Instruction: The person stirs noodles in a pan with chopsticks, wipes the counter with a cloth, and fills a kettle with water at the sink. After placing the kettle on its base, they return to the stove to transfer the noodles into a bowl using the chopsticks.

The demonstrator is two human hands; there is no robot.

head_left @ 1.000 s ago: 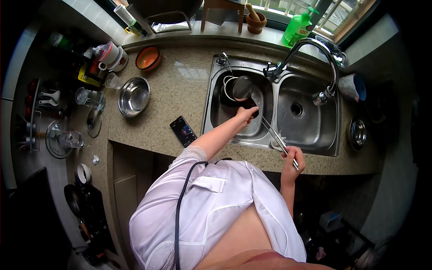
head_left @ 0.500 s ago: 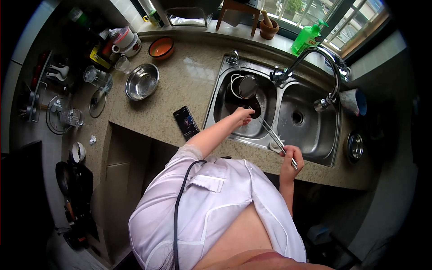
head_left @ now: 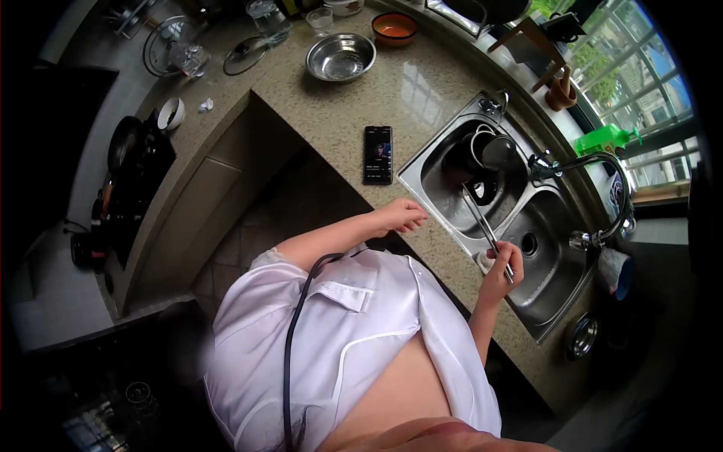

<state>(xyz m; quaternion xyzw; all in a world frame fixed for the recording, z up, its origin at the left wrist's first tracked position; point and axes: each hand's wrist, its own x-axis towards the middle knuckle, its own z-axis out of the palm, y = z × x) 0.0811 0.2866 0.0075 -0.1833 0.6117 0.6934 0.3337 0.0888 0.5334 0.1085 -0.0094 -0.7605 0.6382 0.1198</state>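
My right hand (head_left: 503, 270) is closed around a pair of metal chopsticks (head_left: 480, 218), whose far ends reach over the left sink basin (head_left: 452, 202). My left hand (head_left: 403, 216) is over the counter's front edge, left of the sink, with its fingers loosely curled and apart, holding nothing. In the left basin lie a pot with a pale handle (head_left: 493, 149) and a dark, shiny item below it that I cannot make out. A pale cloth (head_left: 484, 261) rests on the sink's front rim, beside my right hand. A phone (head_left: 378, 155) lies face up on the counter.
The right basin (head_left: 544, 264) sits under the curved faucet (head_left: 602, 162). A steel bowl (head_left: 340, 57), an orange bowl (head_left: 395, 29) and a glass lid (head_left: 245, 56) stand on the counter. A green soap bottle (head_left: 602, 141) is by the window, a small metal bowl (head_left: 582, 335) right of the sink.
The view has turned, so the sink appears further right. My left hand has drawn back from the left basin to the counter edge. The chopsticks remain in my right hand.
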